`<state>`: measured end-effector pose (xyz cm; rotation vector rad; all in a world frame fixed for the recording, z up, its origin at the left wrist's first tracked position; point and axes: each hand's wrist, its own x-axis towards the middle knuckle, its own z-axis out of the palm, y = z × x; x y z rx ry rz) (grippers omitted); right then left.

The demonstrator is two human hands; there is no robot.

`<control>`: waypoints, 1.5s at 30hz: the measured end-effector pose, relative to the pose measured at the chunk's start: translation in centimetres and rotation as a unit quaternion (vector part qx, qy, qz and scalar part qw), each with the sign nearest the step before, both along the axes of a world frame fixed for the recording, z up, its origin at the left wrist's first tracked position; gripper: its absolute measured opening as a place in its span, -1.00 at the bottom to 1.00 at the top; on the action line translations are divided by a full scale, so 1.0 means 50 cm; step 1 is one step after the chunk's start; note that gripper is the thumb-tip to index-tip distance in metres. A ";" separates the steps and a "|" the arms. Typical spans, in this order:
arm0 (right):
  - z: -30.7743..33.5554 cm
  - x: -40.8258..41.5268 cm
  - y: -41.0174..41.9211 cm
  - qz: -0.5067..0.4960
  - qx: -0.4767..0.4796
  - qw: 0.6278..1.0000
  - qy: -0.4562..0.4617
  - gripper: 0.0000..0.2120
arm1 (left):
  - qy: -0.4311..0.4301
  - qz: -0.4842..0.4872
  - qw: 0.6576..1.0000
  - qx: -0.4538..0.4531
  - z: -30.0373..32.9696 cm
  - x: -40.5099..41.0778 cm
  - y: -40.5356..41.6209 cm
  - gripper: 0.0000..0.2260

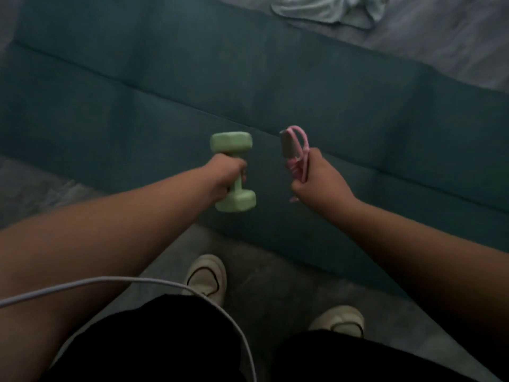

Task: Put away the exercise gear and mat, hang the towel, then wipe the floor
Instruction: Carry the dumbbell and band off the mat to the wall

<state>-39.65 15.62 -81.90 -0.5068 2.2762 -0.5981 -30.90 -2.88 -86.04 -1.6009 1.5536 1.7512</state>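
A teal exercise mat [248,86] lies unrolled across the floor in front of me, with fold creases showing. My left hand [224,177] is closed around the handle of a light green dumbbell [234,172], held above the mat's near edge. My right hand [316,177] grips a bundled pink jump rope [296,150] with a greyish handle end sticking up. A crumpled white towel [330,9] rests on the floor beyond the mat at the top right.
Grey floor [275,285] shows between the mat and my feet. My white shoes [206,277] stand close to the mat's near edge. A white cable [137,281] loops across my lap over dark shorts.
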 end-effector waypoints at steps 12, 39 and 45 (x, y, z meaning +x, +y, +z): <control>0.842 0.028 0.253 -0.238 -0.025 0.970 0.033 -0.67 | 0.105 -0.266 0.956 -0.057 0.850 -0.100 0.211 -0.91; 1.719 0.672 1.282 -0.684 -0.036 0.657 0.315 -0.83 | 0.335 -0.619 0.706 0.075 1.757 0.123 1.376 -0.81; 1.728 0.725 1.491 -0.709 -0.034 0.632 0.311 -0.81 | 0.346 -0.655 0.664 0.107 1.787 0.170 1.629 -0.78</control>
